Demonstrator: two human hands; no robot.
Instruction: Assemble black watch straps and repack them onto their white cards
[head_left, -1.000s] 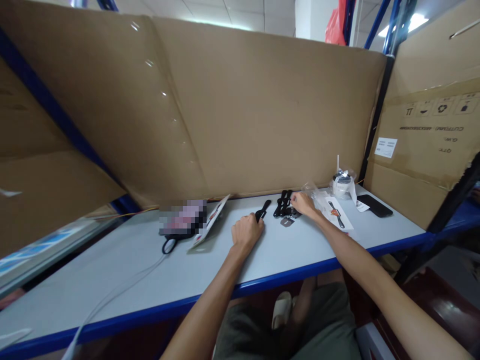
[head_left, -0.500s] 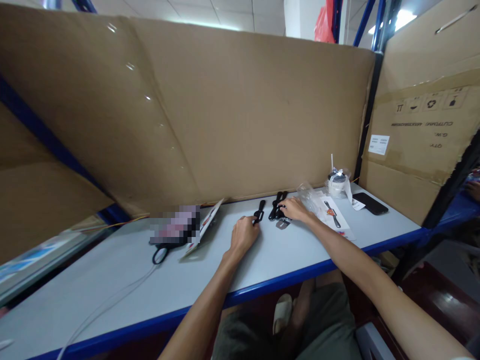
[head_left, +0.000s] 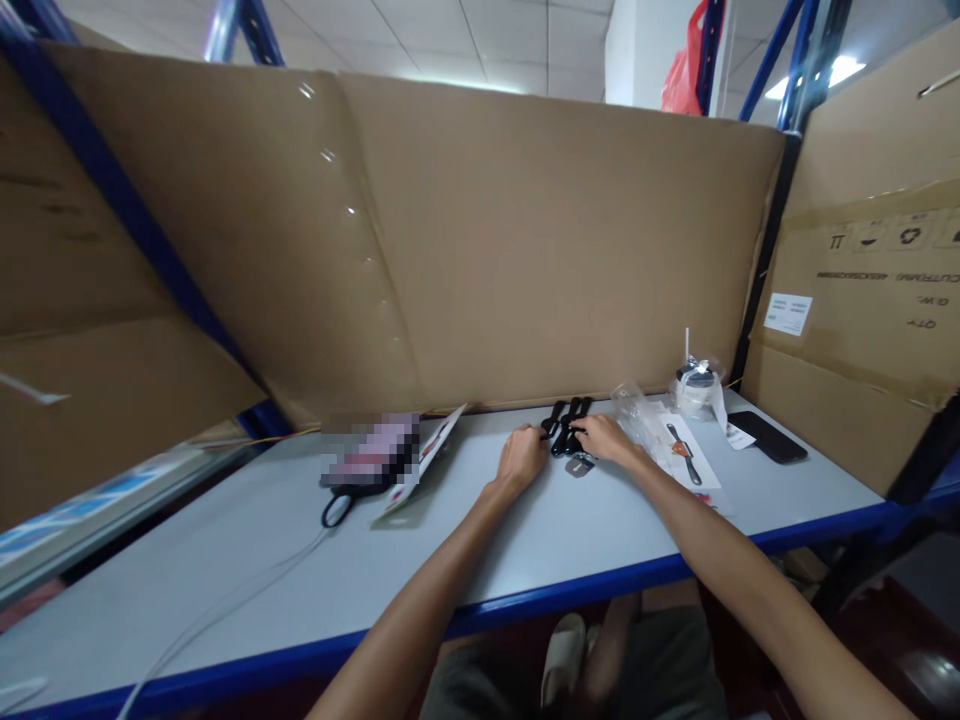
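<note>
On the pale table (head_left: 315,560), several black watch straps (head_left: 568,419) lie in a small bunch close to the cardboard back wall. My left hand (head_left: 521,458) is curled, and its fingertips pinch one black strap at the left edge of the bunch. My right hand (head_left: 604,438) rests with bent fingers on the right side of the same bunch; what it grips is partly hidden. A small grey part (head_left: 580,466) lies just in front of the straps, between my two hands.
To the right lie a clear plastic bag (head_left: 634,403), a printed sheet (head_left: 686,455), a wrapped round tape roll (head_left: 696,386) and a black phone (head_left: 767,437). To the left are a card (head_left: 424,460), a black loop (head_left: 337,508) and a white cable (head_left: 225,608). A cardboard box (head_left: 870,330) stands at the right.
My left hand has slid right with its black strap, bringing it up against the bunch under my right hand. The right hand has stayed on the straps.
</note>
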